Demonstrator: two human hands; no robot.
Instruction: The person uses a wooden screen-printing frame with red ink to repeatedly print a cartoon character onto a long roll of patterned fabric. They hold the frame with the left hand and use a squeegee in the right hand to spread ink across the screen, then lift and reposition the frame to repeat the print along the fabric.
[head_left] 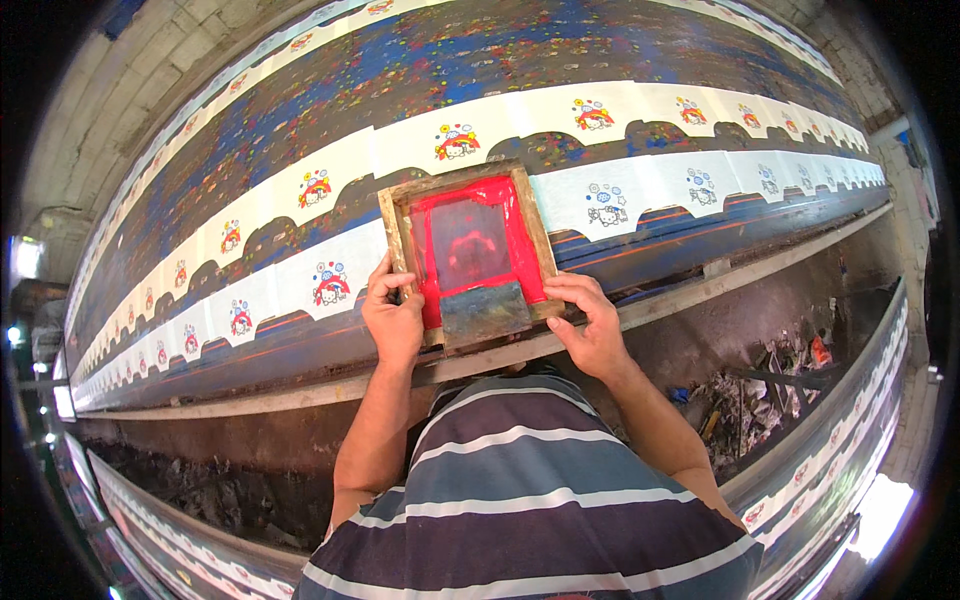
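Note:
A wooden-framed printing screen (537, 235) lies over the near row of cut fabric pieces, red ink spread around its mesh window. A dark squeegee (486, 314) rests inside it at the near end. My left hand (394, 318) grips the frame's left side near its lower corner, fingers outside and thumb at the inner edge. At the lower right corner, my right hand (590, 322) holds the frame between thumb and fingers. White fabric pieces (335, 272) left of the screen carry a print with red in it; the fabric piece (605, 217) right of it shows only blue and black.
The long table (560, 45) is stained with coloured ink. A farther row of fabric pieces (455, 128) bears full-colour prints. Along the near edge runs a pale rail (690, 280). Scraps (765, 385) litter the floor at right, and another printing table (850, 440) stands behind me.

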